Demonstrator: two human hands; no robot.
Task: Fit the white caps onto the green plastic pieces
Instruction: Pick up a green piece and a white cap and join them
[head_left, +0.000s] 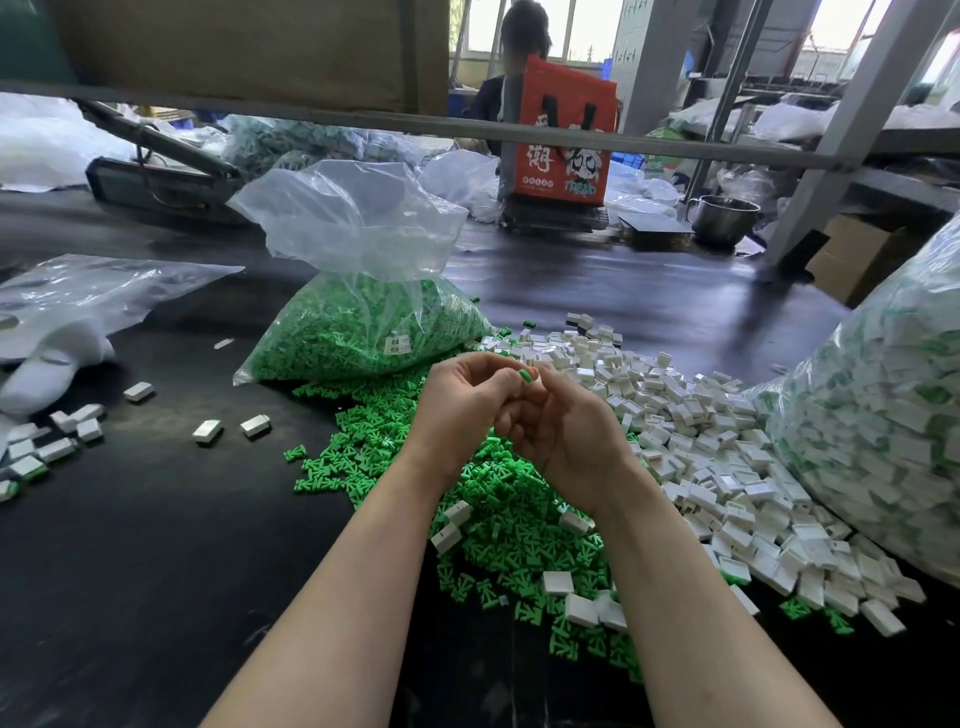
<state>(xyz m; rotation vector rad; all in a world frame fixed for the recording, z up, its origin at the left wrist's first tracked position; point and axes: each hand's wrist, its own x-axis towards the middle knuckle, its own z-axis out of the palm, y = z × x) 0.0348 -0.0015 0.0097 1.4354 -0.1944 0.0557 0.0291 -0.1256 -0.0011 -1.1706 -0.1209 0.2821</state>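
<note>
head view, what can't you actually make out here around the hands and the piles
- Small green plastic piece, head view: only its tip shows between the left hand and right hand; curled fingers hide the rest, and whether a white cap is on it.
- Big clear sack of capped parts: cut off by the right edge.
- Label on the clear bag of green pieces: too small to read.

Matt green plastic pieces (509, 509) and smooth white plastic caps (727, 467) lie on a dark, faintly sheened table (156, 545); the clear plastic bag (363, 260) is crinkled, the pot (724, 218) shiny metal
</note>
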